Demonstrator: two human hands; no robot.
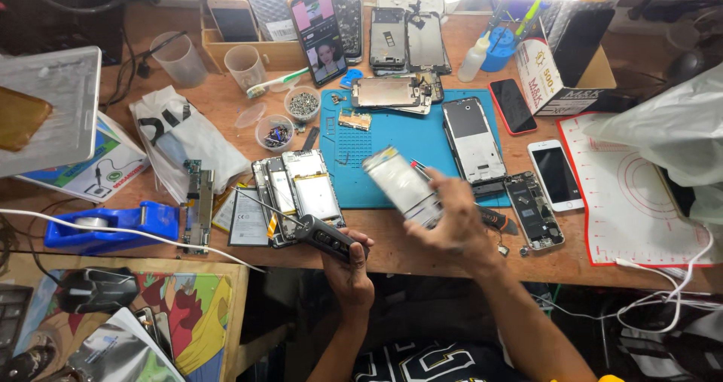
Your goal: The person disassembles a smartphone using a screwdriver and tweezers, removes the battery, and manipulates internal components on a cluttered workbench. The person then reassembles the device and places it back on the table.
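Cluttered wooden surface [422, 246] strewn with opened phones, blue mat [392, 126] at centre, your left hand [348, 265] low in the frame, grip clamped on a dark screwdriver [320, 235], your right hand [456, 220] just right of it, grip closed on a blurred phone screen [403, 186] lifted over the mat's lower edge.

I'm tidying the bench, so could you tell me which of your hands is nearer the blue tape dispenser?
Left. The left hand is right of the blue tape dispenser; the right hand is farther right.

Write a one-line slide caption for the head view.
At a cluttered repair bench, the right hand lifts a phone panel over the blue mat while the left hand grips a dark tool.
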